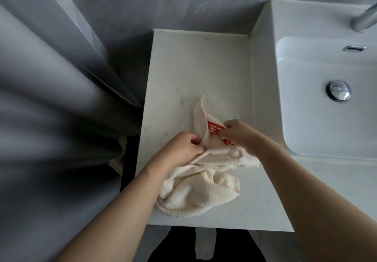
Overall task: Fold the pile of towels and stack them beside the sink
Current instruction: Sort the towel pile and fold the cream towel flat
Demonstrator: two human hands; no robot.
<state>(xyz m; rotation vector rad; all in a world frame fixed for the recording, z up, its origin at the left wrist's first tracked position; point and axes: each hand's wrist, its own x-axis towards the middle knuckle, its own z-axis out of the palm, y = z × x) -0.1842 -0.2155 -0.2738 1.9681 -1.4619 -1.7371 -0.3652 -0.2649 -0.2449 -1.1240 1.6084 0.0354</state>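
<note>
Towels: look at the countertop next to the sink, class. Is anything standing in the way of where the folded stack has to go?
Nothing visible does. The left hand and right hand both grip the cream towels at the near end of the countertop, whose far part lies bare beside the sink.

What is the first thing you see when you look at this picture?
Two hands in the middle: the left hand and right hand both pinch a crumpled cream towel with a red patch, lying on the white counter. To the right sits the sink with its shiny drain plug.
</note>
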